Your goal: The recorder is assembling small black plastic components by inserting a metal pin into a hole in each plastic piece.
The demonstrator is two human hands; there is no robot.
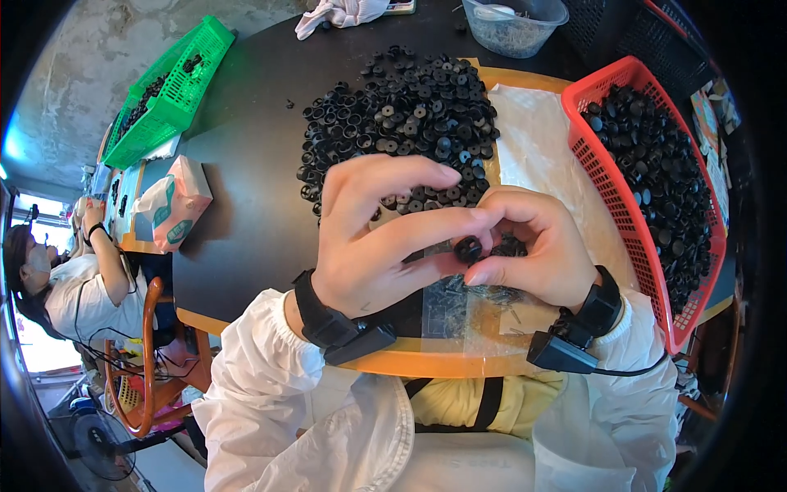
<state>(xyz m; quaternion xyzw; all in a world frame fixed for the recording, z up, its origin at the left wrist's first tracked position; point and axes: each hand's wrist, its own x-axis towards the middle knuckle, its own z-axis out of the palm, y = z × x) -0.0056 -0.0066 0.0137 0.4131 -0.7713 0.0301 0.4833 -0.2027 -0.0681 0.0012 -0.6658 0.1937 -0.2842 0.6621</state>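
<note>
Both my hands meet over the near part of the table around a small round black plastic part. My left hand pinches it between thumb and index finger, its other fingers bent above. From the other side my right hand closes thumb and fingers on the same part; whether it also holds a second small piece I cannot tell. Beyond my hands spreads a big heap of black plastic caps, some ring-shaped, some with a centre hole. Thin clear pins lie scattered under my right hand, partly hidden by it.
At the right stands a red basket full of black round parts. A clear tub of small pins sits at the back. To the left are a green basket and a tissue pack. Another person sits at far left.
</note>
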